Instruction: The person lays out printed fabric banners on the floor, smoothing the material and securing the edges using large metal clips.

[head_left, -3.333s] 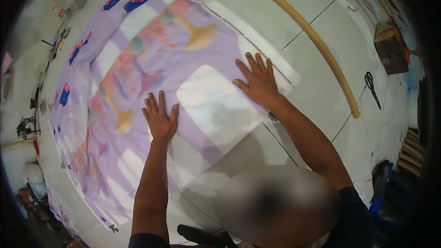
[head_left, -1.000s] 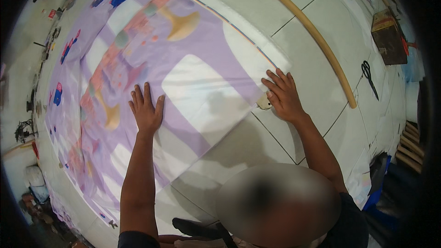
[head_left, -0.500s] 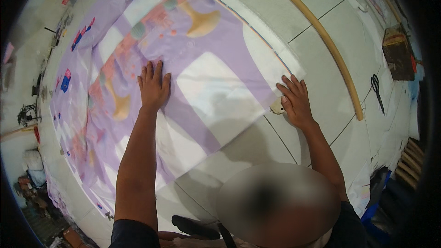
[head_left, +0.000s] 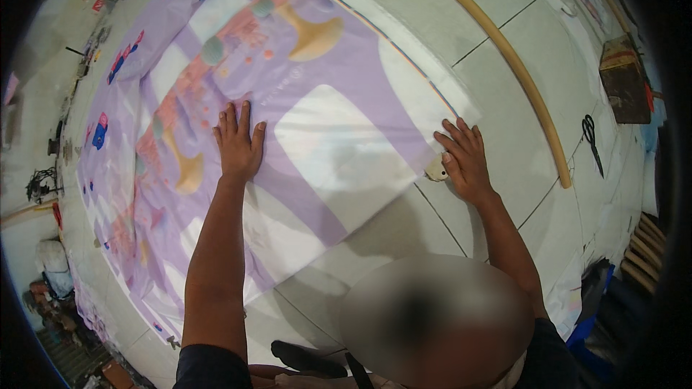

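Observation:
A large printed sheet [head_left: 328,72], lilac with white and pink patterns and glossy in places, is spread over the tiled floor. My left hand [head_left: 241,150] lies flat on its middle, palm down with the fingers apart. At the sheet's near right corner, my right hand [head_left: 467,158] rests with fingers stretched over the edge. Beside its thumb is a small pale yellow piece [head_left: 435,170] with a dark dot, partly under the sheet's corner; I cannot make out what it is. Wrinkles and folds run through the sheet's left part.
A long curved-looking tan pole [head_left: 504,43] lies right of the sheet. Black scissors [head_left: 592,145] are on the floor farther right, below a worn brown box [head_left: 626,81]. Several tan rolls [head_left: 644,252] sit at the right edge. Assorted clutter [head_left: 54,266] lines the left side.
My left hand has slid slightly toward me on the sheet, whose surface looks a little smoother ahead of it. My right hand stays at the corner.

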Action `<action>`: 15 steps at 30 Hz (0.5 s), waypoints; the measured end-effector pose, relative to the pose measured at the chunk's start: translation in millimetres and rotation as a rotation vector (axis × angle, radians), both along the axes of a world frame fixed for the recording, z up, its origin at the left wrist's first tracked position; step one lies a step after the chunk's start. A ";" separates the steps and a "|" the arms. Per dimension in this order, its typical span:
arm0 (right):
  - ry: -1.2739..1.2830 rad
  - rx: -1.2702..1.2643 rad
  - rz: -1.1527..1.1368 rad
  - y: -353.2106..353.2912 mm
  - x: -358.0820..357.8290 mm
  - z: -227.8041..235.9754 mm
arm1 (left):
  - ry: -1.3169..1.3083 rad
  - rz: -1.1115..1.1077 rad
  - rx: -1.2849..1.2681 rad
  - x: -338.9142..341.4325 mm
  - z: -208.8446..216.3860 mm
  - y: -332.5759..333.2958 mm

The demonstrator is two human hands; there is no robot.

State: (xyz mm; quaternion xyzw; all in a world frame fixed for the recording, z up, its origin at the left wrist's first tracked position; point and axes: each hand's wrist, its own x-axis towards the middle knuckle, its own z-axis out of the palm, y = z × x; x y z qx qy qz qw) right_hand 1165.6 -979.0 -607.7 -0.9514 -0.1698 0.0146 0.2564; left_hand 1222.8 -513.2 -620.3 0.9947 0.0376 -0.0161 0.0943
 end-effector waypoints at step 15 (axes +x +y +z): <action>-0.003 -0.013 -0.030 -2.8 -2.2 3.3 | -0.045 -0.225 -0.193 -60.8 29.4 -112.3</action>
